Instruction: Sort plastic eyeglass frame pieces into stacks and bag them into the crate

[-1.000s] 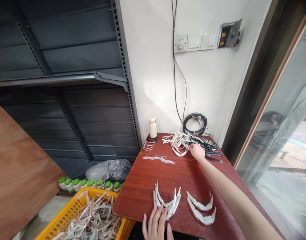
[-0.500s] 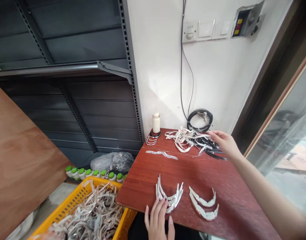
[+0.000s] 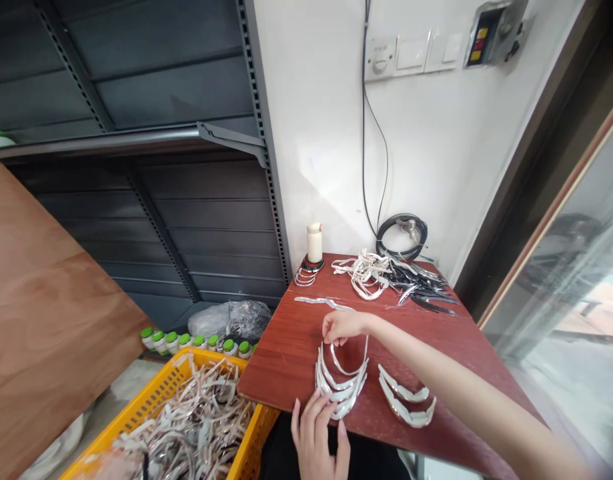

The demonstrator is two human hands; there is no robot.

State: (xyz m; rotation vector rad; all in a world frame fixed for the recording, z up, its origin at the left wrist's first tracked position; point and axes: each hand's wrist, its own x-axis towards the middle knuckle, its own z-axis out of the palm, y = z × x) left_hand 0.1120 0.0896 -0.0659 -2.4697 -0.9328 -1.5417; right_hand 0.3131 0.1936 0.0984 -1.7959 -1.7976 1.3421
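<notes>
Strip (image 3: 337, 362) in the pinch of the right hand (image 3: 343, 327), and here's the grip: fingertips drawn close on its left end, the far end curving up below the wrist. Held by the tip like that, most of the bow shows free, perhaps so its curve can be matched to its neighbours! It's just above the row (image 3: 343, 396), at the side away from the body; whether the two touch, I can't tell.

Down at the near edge, the left hand (image 3: 317, 433) has its fingers spread loosely over the row's near left side, not closed on anything, likely steadying those nested curves, which all bow toward the person.

Just to the right, a pair (image 3: 410, 417) lies nested the same way, set apart from the row, maybe to keep two lots distinct. Further up the table (image 3: 273, 363), a wavy piece (image 3: 311, 301) lies alone, then the pale tangle (image 3: 369, 273) against the dark strips (image 3: 429, 288), pushed well back, presumably to leave working room. Bottle (image 3: 314, 243) in the far left corner, coil (image 3: 422, 235) by the wall, and off to the left, below table height, the basket (image 3: 261, 427), heaped with more curls
</notes>
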